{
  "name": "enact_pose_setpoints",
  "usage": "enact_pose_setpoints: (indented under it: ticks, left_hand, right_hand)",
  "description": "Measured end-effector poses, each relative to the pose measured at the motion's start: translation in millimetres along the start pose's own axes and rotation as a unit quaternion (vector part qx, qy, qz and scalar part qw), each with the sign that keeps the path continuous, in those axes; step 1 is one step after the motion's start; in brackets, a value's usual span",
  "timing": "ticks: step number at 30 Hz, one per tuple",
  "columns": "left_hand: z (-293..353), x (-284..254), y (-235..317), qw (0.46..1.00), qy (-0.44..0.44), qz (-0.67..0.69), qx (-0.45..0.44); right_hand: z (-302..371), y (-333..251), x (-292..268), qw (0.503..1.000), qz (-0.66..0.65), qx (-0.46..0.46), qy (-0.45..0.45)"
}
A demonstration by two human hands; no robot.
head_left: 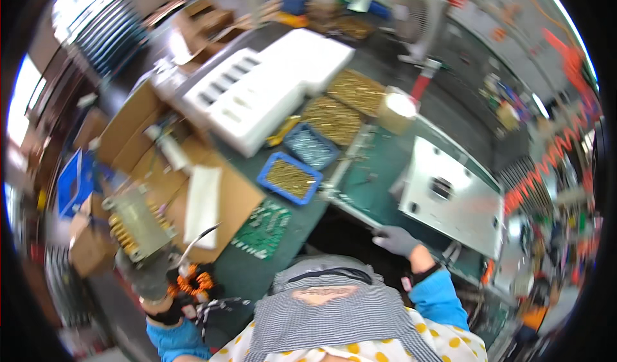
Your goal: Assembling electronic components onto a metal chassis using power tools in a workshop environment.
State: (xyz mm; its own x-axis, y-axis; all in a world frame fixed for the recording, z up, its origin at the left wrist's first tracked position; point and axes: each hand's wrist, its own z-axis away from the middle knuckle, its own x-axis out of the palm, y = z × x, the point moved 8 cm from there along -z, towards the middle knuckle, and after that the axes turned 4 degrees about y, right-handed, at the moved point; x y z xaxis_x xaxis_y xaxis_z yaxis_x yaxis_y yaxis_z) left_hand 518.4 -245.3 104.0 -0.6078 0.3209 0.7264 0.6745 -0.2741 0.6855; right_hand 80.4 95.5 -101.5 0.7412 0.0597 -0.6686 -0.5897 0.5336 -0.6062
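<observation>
At the left, my left hand in a grey glove is closed on the lower edge of a transformer, a grey metal block with brass-coloured terminals along its sides. Its fingertips are partly hidden and blurred. Right beside this hand hangs an orange wire-wound ring coil with white and black leads. My right hand, gloved in grey as well, is by the front edge of the green bench, fingers pointing left and nothing visible in them. Close above it lies a white metal panel with dark cutouts.
A green circuit board lies beside an open cardboard box holding a white strip. Blue trays of brass-coloured and silvery fasteners stand behind it. Farther back are white foam blocks, a tape roll and a fan.
</observation>
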Motion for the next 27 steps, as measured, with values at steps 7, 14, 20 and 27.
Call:
enact_pose_setpoints:
  ticks: [7, 14, 20, 27]
  left_hand:
    - [-10, 142, -115, 0.975, -0.162, -0.107, -0.108]
    - [38, 314, -286, 0.898, -0.285, -0.072, -0.327]
    - [86, 399, -408, 0.820, -0.315, -0.174, -0.445]
    - [113, 455, -489, 0.775, -0.385, -0.335, -0.372]
  right_hand:
    - [101, -41, -132, 0.926, -0.054, -0.095, 0.363]
    - [256, 107, -171, 0.803, 0.246, 0.141, 0.524]
    - [278, 139, -167, 0.844, 0.204, 0.080, 0.489]
    - [286, 146, -181, 0.851, 0.145, 0.057, 0.502]
